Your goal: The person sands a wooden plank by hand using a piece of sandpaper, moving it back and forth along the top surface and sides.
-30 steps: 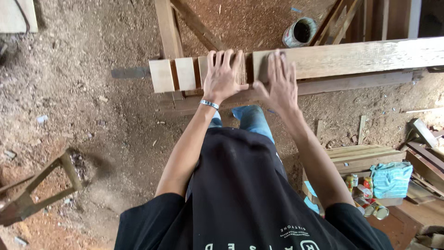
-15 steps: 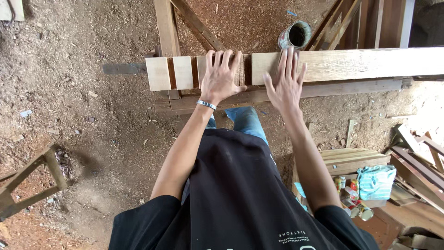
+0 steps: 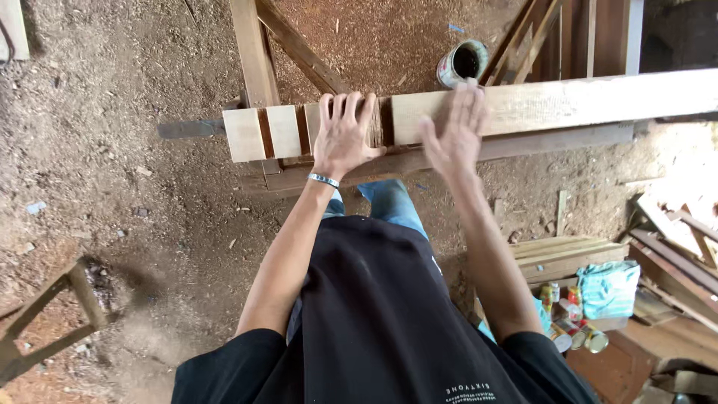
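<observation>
Locate the left hand [image 3: 342, 136] palm down on the pale notched beam [image 3: 568, 103], fingers spread across the slotted section near its left end. Read this grip as open: flat pressure only, nothing enclosed.

Locate the right hand [image 3: 451, 138] just to the right of it, over the beam's near edge. Read this grip as open too, fingers straight and close together, holding nothing. Cannot tell from the motion blur whether palm or only fingertips touch the wood.

Compare with half a second ago: same position for the left hand; right hand then sharp, flat and spread on the beam, now blurred and tilted. Take this, as a judgement, for a wiping or patting stroke along the surface, with the left hand steadying.

Find the beam lying crosswise on a darker wooden frame [image 3: 258, 67] above the sawdust-strewn floor [image 3: 112, 150], in front of the person's knees.

Count as follows:
- One beam; three dark slots [image 3: 265, 133] visible, possibly more hidden under the left hand.
- Two hands, one bracelet [image 3: 323, 179] on the left wrist.
- One open paint tin [image 3: 464, 63] beyond the beam.
- One stack of boards [image 3: 572, 258], one turquoise cloth [image 3: 609, 288], several small cans [image 3: 576, 329] at lower right; exact number unclear.
</observation>
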